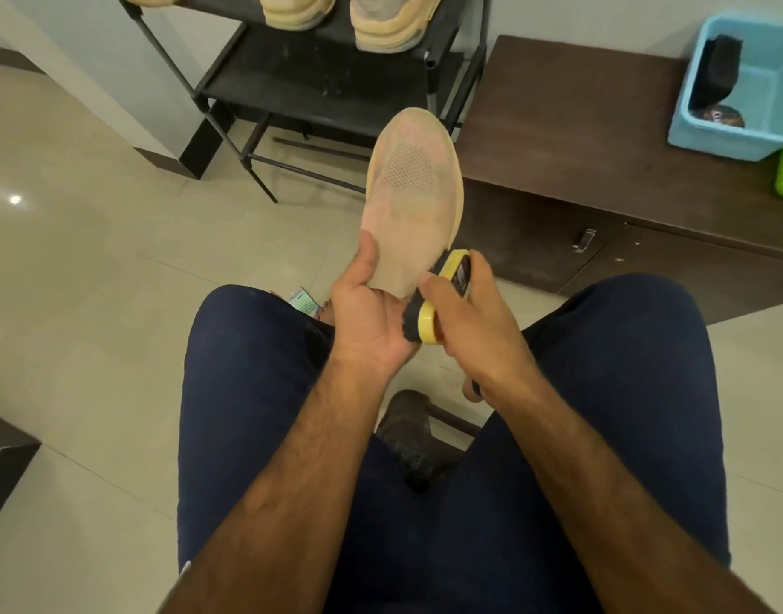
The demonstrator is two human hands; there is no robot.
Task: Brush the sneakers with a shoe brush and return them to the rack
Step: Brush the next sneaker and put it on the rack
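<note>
Knees in dark blue trousers [248, 392] flank both forearms. Just past them the left grip [372, 316] cups the heel end of the sneaker [409, 192], thumb pressed on its side. The right grip [473, 321] is curled round the yellow shoe brush [429, 321], whose bristles touch the sneaker's near right flank. The sneaker's long axis runs straight away, toe toward the rack [327, 82], so the stroke likely goes toe-ward. Other pale sneakers [394, 24] sit on the rack. Right of it, on the brown desk [558, 126], a blue tub [713, 135] holds a dark object [717, 73] and a round tin [717, 117].
</note>
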